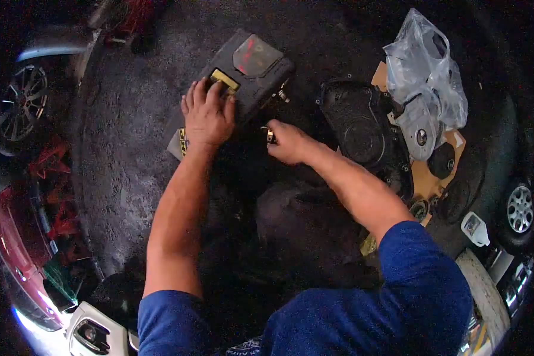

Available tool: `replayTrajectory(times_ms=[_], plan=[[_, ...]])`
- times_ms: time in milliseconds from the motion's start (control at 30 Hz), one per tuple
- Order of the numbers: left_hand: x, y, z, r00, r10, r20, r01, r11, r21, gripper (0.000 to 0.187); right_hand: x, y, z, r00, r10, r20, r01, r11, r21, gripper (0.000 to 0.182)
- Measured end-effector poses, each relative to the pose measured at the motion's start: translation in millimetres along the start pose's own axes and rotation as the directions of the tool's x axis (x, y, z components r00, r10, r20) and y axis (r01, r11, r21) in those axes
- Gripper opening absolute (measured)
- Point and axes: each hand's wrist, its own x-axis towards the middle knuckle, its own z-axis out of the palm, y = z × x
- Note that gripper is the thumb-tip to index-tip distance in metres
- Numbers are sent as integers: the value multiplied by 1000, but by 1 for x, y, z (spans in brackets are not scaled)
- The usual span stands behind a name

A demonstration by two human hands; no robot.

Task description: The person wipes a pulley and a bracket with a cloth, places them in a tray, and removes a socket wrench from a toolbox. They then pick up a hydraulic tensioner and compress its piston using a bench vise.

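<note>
A dark grey hard case (pixel 213 98) lies at an angle on the floor, with a raised panel on top and a yellow-edged recess (pixel 225 79). My left hand (pixel 208 114) rests on the case, fingers apart, their tips at the recess. To the right of the case, my right hand (pixel 289 142) is closed around a small shiny metal piece (pixel 270 136); most of it is hidden in the fist, so its kind does not show. Small metal parts (pixel 282 93) stick out at the case's right edge.
At right lie a black engine cover (pixel 362 127), a clear plastic bag (pixel 424 65), a grey cover (pixel 419 127) on cardboard (pixel 424 181) and a white jug (pixel 475 229). A car wheel (pixel 26 104) stands at left, another wheel (pixel 520 209) at right.
</note>
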Motion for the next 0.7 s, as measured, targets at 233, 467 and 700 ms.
replayTrajectory(times_ms=[233,467,700], plan=[[0,6,-2,1000,-15,-4,16,1000,16,43,29,-7,18,993,102,60,-87,972,-220,35],[1,7,-2,1000,-24,6,24,999,26,41,38,-3,32,968,226,111,-189,944,-271,38],[2,5,-3,999,-20,39,19,999,29,52,19,-5,16,967,225,123,-215,972,-91,38]])
